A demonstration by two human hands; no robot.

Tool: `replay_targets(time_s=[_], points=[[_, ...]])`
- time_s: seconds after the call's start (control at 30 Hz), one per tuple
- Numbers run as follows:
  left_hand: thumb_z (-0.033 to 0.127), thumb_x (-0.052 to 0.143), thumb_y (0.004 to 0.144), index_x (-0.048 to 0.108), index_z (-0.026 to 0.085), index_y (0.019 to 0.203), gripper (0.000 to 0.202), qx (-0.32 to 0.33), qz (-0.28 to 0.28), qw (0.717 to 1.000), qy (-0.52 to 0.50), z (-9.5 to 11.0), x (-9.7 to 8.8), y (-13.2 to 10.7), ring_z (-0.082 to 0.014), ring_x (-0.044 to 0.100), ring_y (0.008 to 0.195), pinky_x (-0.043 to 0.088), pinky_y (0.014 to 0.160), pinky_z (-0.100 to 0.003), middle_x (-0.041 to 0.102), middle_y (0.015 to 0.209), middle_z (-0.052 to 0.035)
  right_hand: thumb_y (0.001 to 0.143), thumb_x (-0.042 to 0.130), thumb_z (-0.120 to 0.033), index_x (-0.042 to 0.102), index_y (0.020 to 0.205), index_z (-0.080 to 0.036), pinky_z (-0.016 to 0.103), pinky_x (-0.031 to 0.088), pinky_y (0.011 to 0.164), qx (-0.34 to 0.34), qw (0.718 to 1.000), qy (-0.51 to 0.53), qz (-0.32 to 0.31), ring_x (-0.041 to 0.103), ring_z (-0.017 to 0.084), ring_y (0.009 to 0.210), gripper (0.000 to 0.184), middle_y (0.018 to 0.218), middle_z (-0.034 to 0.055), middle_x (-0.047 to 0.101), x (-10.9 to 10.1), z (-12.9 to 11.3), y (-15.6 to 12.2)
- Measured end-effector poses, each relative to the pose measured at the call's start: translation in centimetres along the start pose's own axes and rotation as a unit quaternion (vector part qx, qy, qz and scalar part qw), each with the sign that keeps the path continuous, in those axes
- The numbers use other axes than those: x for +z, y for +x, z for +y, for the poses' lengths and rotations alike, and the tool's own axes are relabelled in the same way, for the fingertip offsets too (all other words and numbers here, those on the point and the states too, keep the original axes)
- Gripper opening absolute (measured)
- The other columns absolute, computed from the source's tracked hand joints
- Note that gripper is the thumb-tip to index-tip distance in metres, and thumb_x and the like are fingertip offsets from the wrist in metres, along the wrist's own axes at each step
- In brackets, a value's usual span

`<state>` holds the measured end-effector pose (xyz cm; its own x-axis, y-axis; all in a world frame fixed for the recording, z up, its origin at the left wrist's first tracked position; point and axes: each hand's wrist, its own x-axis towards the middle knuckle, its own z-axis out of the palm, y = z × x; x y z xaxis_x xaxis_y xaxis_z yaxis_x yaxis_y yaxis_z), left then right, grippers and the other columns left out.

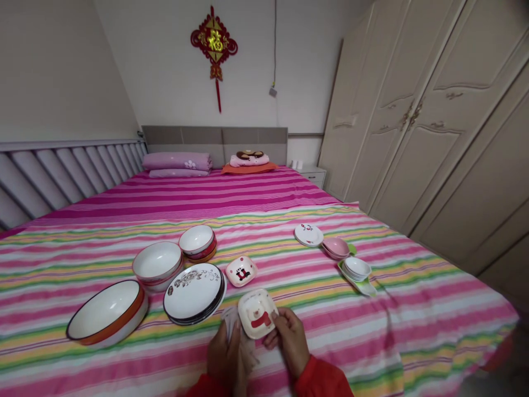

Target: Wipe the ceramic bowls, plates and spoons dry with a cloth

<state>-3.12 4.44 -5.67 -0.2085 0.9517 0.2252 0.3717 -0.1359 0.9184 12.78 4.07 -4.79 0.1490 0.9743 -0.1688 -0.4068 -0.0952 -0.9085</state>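
Observation:
A small square white dish with a red bear picture (pixel 257 313) is held just above the striped bedspread near the front edge. My right hand (pixel 289 339) grips its right rim, fingers curled. My left hand (pixel 225 355) is closed on a white cloth (pixel 231 320) pressed against the dish's left side. A matching small square dish (pixel 242 271) lies just beyond. Both my sleeves are red.
To the left stand a black-rimmed plate (pixel 194 292), an orange-sided bowl (pixel 108 311), a wide white bowl (pixel 157 264) and a stack of small bowls (pixel 197 242). To the right lie a round saucer (pixel 308 235), pink bowls (pixel 336 248) and white bowls on a green tray (pixel 357 271). Wardrobe on the right.

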Motion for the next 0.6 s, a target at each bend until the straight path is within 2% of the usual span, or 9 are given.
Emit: replay_targets(time_s=[0.13, 0.27, 0.43, 0.6], points=[[0.05, 0.049, 0.077, 0.063, 0.019, 0.083, 0.034, -0.006, -0.024, 1.0, 0.013, -0.2, -0.3, 0.0, -0.025, 0.066, 0.085, 0.051, 0.075, -0.034, 0.071, 0.085, -0.0093, 0.064, 0.071, -0.046, 0.055, 0.074, -0.015, 0.019, 0.043, 0.031, -0.006, 0.999, 0.024, 0.036, 0.057, 0.014, 0.033, 0.036, 0.044, 0.0012, 0.061, -1.4, -2.0, 2.0], [0.052, 0.049, 0.078, 0.062, 0.017, 0.083, 0.038, -0.015, -0.024, 1.0, 0.003, 0.1, -0.3, -0.3, -0.0257, 0.066, 0.08, 0.051, 0.071, -0.036, 0.07, 0.081, -0.0102, 0.058, 0.075, -0.032, 0.054, 0.07, -0.016, 0.022, 0.048, 0.035, -0.03, 0.993, 0.04, 0.106, 0.059, 0.016, 0.037, 0.029, 0.044, 0.0002, 0.062, -3.4, -5.7, 6.1], [0.055, 0.051, 0.074, 0.062, 0.02, 0.08, 0.038, -0.021, -0.021, 0.999, 0.013, 0.4, -0.2, -0.3, -0.0261, 0.066, 0.08, 0.051, 0.07, -0.035, 0.071, 0.081, -0.0091, 0.063, 0.064, -0.014, 0.049, 0.066, -0.017, 0.024, 0.052, 0.039, -0.087, 0.966, 0.053, 0.238, 0.06, 0.016, 0.038, 0.016, 0.047, -0.0014, 0.062, -5.4, -10.5, 12.5], [0.057, 0.047, 0.076, 0.061, 0.021, 0.082, 0.039, -0.014, -0.037, 0.998, 0.041, -0.2, -0.3, -0.1, -0.0245, 0.066, 0.086, 0.052, 0.073, -0.032, 0.071, 0.087, -0.0098, 0.067, 0.054, -0.007, 0.048, 0.071, -0.018, 0.023, 0.055, 0.047, -0.105, 0.948, 0.057, 0.294, 0.063, 0.016, 0.045, 0.013, 0.046, -0.003, 0.059, -6.4, -12.9, 18.1]])
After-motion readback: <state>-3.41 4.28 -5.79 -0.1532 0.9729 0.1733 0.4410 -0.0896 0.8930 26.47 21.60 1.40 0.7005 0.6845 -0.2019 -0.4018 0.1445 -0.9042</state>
